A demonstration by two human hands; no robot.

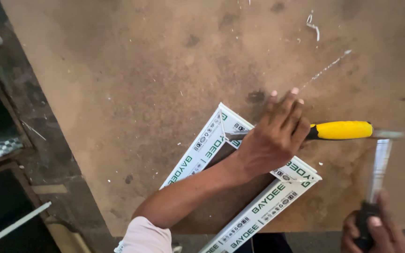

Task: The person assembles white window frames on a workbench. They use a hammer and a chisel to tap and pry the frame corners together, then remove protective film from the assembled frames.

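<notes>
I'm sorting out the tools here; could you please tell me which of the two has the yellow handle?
The chisel in the left hand, lying across the white frame corner. The hammer in the right hand has a dark grip and shiny metal shaft.

White green-printed protective film [198, 154] covers frame pieces on table.

From nine through twelve to two o'clock the tabletop [132, 70] lies open, bearing only small white shavings [313, 24]. The white frame [240, 187] blocks six o'clock, and the yellow-handled chisel [341, 130] bars three o'clock.
</notes>
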